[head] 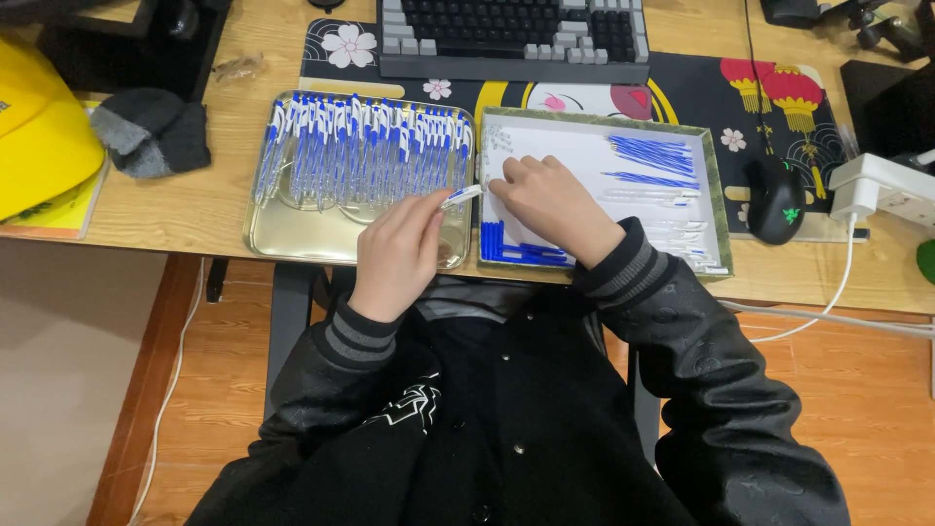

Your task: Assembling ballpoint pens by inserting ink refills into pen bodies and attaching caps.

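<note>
1. Head view, the hands: the left hand (397,248) has its fingers closed on a white pen barrel (462,196), pinched near one end and held over the gap between the two trays. The right hand (550,203) rests curled on the white tray (709,156); its fingertips press at the tray's left part, but whether they grip anything small I cannot tell.
2. Risks, as I judge them: the barrel is held by its end only, so it could tip out and drop into the gap or off the bench (185,209) onto the lap. The right sleeve lies across the blue caps (521,248) at the tray's near edge; a sweep of the wrist could push them over the rim.
3. Around: the metal tray (263,239) carries a crowded row of assembled pens (360,146), tightly packed, so a careless reach could knock several askew. Blue refills (651,154) and clear parts (687,234) lie to the right.
4. Further off: a keyboard (514,34), mouse (776,198), grey cloth (151,131) and yellow helmet (39,127) crowd the bench.
</note>
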